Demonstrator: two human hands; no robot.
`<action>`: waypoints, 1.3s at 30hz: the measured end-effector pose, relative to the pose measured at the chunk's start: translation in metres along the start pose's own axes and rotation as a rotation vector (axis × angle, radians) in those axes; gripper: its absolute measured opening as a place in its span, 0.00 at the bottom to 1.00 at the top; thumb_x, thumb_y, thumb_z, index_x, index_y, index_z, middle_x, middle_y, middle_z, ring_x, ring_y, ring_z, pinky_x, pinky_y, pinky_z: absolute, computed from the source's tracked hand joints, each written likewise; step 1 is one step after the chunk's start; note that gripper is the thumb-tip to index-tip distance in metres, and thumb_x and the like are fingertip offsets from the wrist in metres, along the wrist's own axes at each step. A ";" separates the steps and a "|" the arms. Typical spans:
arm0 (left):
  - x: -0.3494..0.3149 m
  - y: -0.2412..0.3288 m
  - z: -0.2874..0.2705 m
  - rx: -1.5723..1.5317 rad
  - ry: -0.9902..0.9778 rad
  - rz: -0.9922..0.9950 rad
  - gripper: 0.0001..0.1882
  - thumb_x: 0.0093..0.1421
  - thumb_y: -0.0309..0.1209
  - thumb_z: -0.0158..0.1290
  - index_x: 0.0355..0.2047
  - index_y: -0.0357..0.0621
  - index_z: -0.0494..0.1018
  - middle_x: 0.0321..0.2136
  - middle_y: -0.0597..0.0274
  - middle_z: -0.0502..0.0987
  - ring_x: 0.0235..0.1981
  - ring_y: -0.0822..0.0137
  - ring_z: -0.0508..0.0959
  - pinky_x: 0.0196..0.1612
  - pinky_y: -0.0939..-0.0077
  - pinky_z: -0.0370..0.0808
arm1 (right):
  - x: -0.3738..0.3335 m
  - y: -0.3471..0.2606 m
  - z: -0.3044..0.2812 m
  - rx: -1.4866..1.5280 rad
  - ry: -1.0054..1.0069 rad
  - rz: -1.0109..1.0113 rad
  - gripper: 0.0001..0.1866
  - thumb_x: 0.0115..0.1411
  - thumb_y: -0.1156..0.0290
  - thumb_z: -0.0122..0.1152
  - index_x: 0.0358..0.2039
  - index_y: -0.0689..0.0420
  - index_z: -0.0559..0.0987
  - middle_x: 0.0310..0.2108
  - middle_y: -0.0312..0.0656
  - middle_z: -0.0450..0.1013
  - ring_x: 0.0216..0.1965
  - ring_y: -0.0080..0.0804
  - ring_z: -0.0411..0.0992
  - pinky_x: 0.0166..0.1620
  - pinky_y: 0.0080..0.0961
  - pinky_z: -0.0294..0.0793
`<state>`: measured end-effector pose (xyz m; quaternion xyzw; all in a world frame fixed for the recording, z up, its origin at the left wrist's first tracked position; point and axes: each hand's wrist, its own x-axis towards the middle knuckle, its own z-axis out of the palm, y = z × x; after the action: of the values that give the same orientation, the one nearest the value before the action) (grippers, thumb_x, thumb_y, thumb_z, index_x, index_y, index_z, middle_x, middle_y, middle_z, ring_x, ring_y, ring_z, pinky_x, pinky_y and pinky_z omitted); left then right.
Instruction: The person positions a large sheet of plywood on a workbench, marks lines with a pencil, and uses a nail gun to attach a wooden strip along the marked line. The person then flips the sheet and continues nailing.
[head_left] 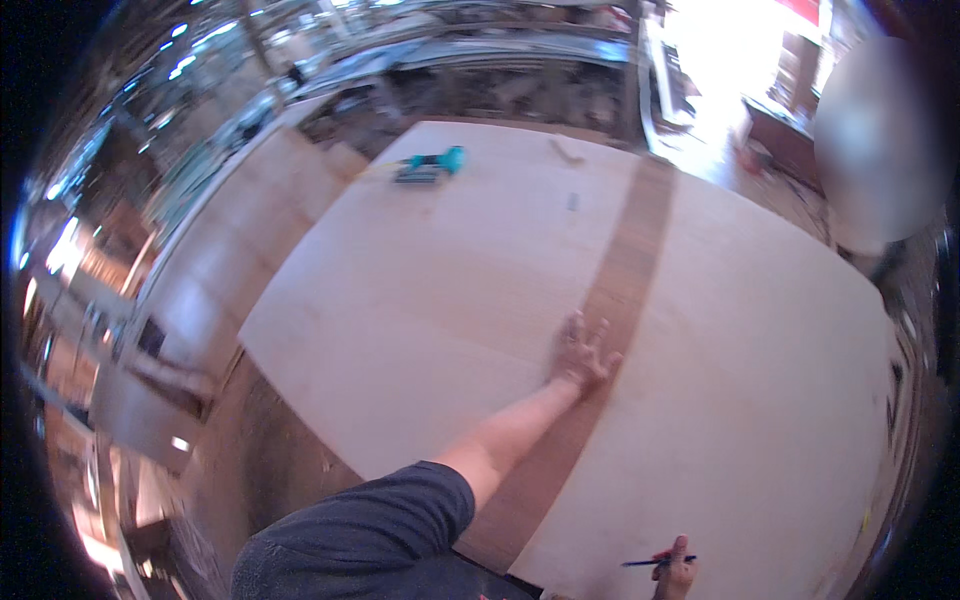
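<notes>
A large pale plywood sheet point(420, 290) lies flat below me, with a long darker wooden strip point(625, 270) running across it from the far side toward me. My left hand point(582, 352) rests flat on the sheet at the strip's left edge, fingers spread, the arm stretched out. At the bottom edge of the view my right hand point(674, 572) grips a thin dark pencil point(645, 562) held level over the sheet to the right of the strip.
A teal power tool point(432, 164) lies on the far part of the sheet. More boards point(250, 240) are stacked at the left. A blurred person point(875, 130) stands at the upper right. Workshop clutter and a bright doorway lie beyond.
</notes>
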<state>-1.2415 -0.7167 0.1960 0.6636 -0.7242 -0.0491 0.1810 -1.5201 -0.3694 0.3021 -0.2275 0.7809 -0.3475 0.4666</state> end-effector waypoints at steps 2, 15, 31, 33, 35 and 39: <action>0.000 0.001 -0.005 -0.015 -0.017 -0.014 0.43 0.66 0.64 0.48 0.74 0.51 0.64 0.74 0.27 0.49 0.75 0.32 0.50 0.77 0.45 0.48 | 0.052 -0.028 -0.004 -0.107 -0.091 -0.180 0.23 0.68 0.48 0.66 0.32 0.59 0.84 0.21 0.38 0.73 0.22 0.25 0.68 0.26 0.25 0.64; -0.002 0.004 -0.024 0.098 0.001 0.034 0.43 0.65 0.62 0.54 0.72 0.52 0.66 0.71 0.26 0.56 0.73 0.31 0.56 0.74 0.44 0.55 | 0.356 -0.235 0.135 0.222 0.035 -0.729 0.11 0.66 0.66 0.70 0.35 0.63 0.84 0.22 0.34 0.75 0.26 0.19 0.72 0.32 0.22 0.73; 0.009 0.006 -0.034 0.087 -0.123 0.038 0.46 0.64 0.62 0.56 0.76 0.57 0.59 0.72 0.25 0.50 0.72 0.25 0.54 0.72 0.38 0.56 | 0.602 -0.485 0.306 -0.517 0.254 -0.795 0.20 0.74 0.56 0.49 0.61 0.39 0.80 0.57 0.45 0.80 0.58 0.50 0.77 0.61 0.47 0.76; 0.009 0.007 -0.035 0.076 -0.133 0.021 0.46 0.64 0.63 0.56 0.76 0.58 0.59 0.72 0.26 0.50 0.72 0.26 0.54 0.73 0.38 0.56 | 0.612 -0.497 0.318 -0.619 0.248 -0.751 0.20 0.74 0.56 0.49 0.63 0.38 0.79 0.59 0.46 0.78 0.60 0.48 0.76 0.62 0.46 0.75; 0.010 0.008 -0.039 0.072 -0.152 -0.002 0.46 0.64 0.64 0.56 0.76 0.59 0.59 0.73 0.27 0.50 0.73 0.27 0.54 0.73 0.37 0.56 | 0.616 -0.506 0.329 -0.645 0.246 -0.756 0.21 0.74 0.56 0.48 0.64 0.38 0.78 0.60 0.45 0.77 0.62 0.46 0.75 0.64 0.45 0.73; 0.018 0.010 -0.035 0.047 -0.150 0.018 0.46 0.63 0.64 0.56 0.76 0.59 0.60 0.73 0.28 0.50 0.73 0.28 0.54 0.73 0.37 0.56 | 0.644 -0.532 0.309 -0.826 0.322 -0.814 0.21 0.74 0.58 0.48 0.63 0.39 0.79 0.61 0.44 0.77 0.62 0.47 0.75 0.64 0.45 0.73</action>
<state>-1.2402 -0.7269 0.2345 0.6555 -0.7426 -0.0801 0.1113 -1.5268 -1.2575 0.2365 -0.6150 0.7624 -0.1960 0.0449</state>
